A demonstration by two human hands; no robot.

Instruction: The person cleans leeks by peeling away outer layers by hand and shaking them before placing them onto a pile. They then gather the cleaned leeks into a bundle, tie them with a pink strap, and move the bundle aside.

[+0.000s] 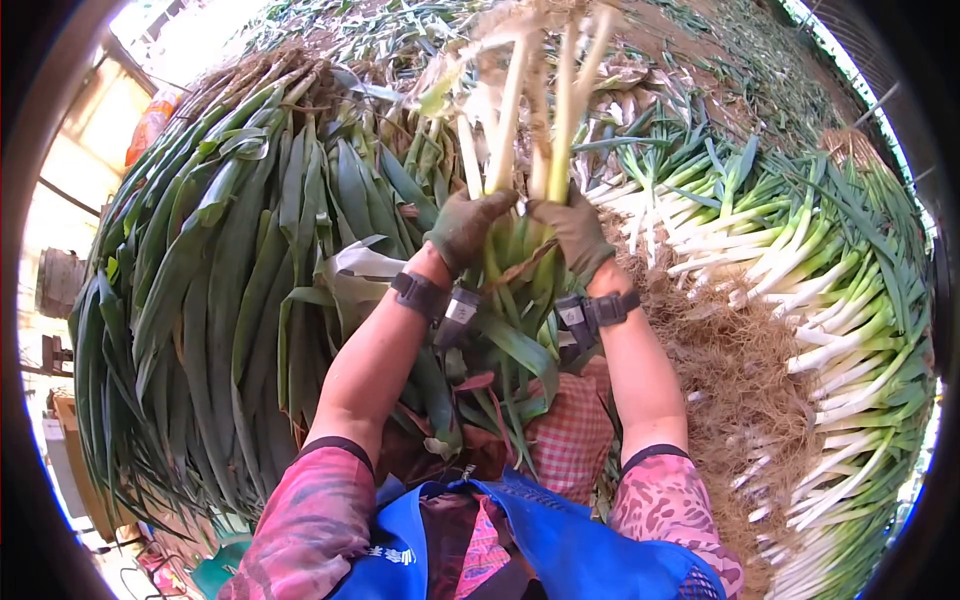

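Starting nearest the camera, a blue apron (pixel 560 545) fills the bottom edge, cut off by the frame, with patterned pink sleeves (pixel 310 520) on either side and a red checked cloth (pixel 572 435) partly tucked under drooping leaves. Both bare forearms reach forward and up from there, each with a dark strap and a small device at the wrist.

The left hand (pixel 465 228) and the right hand (pixel 577 235), both in dark, soiled gloves, close side by side around one bunch of leeks (pixel 530 140). Each grip is wrapped tight on the stalks where the pale shafts turn green. The fingertips are hidden behind the stalks, so how far they overlap cannot be told. The bunch stands upright between the hands, white shafts and tangled roots pointing away, its top blurred and overexposed; its green leaves hang down toward the lap, hiding what lies beneath.

To the left, a large heap of long dark green leaves (pixel 220 270) curves along the lens edge. To the right, cleaned leeks (pixel 830 300) lie stacked in rows with white ends showing, beside a mound of brown, dry trimmings (pixel 730 380). Farther off, more leeks and scraps spread over the ground, too distorted to make out singly.
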